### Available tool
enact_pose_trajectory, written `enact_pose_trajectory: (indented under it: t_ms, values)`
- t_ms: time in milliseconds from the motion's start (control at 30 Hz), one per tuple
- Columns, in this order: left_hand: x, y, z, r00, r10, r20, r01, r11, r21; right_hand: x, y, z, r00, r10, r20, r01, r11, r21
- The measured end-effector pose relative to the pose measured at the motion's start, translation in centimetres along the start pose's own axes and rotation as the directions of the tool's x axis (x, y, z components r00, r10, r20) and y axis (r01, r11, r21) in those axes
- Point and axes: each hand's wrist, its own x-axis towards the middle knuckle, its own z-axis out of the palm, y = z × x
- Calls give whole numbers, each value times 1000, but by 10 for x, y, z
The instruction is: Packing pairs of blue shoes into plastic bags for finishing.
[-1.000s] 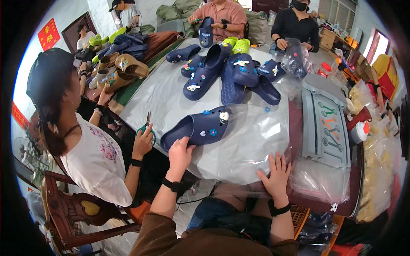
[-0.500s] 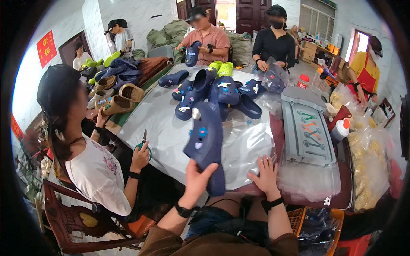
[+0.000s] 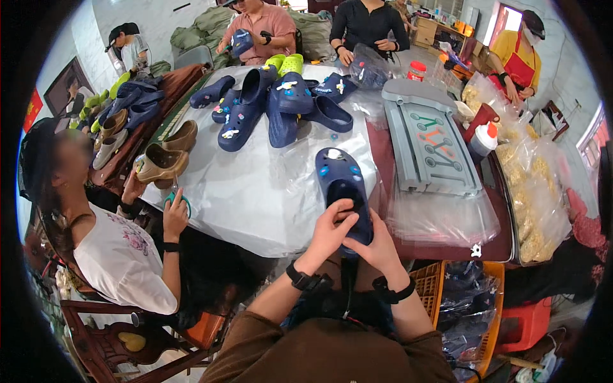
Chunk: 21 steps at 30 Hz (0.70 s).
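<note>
A navy clog with small blue and white charms on its upper points away from me at the near table edge. Both my hands hold it by the heel end. My left hand grips the left rim, its fingertips reaching into the foot opening. Round the right side and back of the heel, my right hand is closed. Further off lies a heap of navy clogs, some with charms, and lime green clogs at its back.
At right are a grey plastic case, clear plastic bags and a bottle with a red cap. An orange crate of wrapped clogs stands below. On my left a co-worker holds scissors and a tan clog.
My right hand has left the table and taken hold of the clog, which now lies more level, opening upward. The view has shifted. The co-worker's scissors have come to the tan clog.
</note>
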Motion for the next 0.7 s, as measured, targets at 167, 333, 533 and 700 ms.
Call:
enact_pose_trajectory:
  t_ms: [167,333,533,700]
  values:
    - [-27,35,-27,961,276,-31,-217,816,536,-4,17,0,953,290,-92,-287,957,50]
    - [-23,16,-72,926,324,194,-351,549,759,11,28,-8,892,452,-19,-306,632,712]
    - [-24,8,-68,894,202,399,-445,308,841,5,36,-34,869,493,40,-272,410,871]
    - [-28,12,-49,913,125,388,-407,252,878,-12,24,-53,878,474,-68,-178,456,872]
